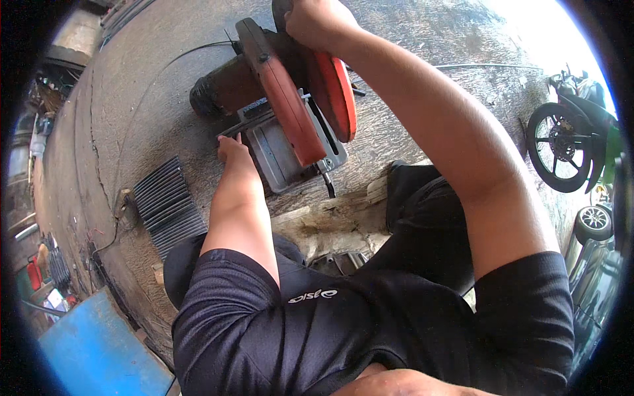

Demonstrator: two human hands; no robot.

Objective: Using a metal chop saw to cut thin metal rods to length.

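A red and dark cut-off saw [281,99] stands in front of me, with a round red guard [340,99] on its right side and a grey metal base [274,155]. My right hand [320,25] is closed at its far upper end, on a dark handle [281,13] mostly covered by the hand. Low at the base's left edge, my left hand [233,149] has its fingers bent around the end of a thin dark metal strip [247,125], which runs in toward the saw. The cutting spot is hidden behind the saw's body.
A row of dark metal strips [170,208] lies left of my left forearm. A thin cable [165,69] curves over the worn ground. A blue panel [105,346] sits at lower left, clutter along the left edge. A motorcycle [571,138] stands at the right.
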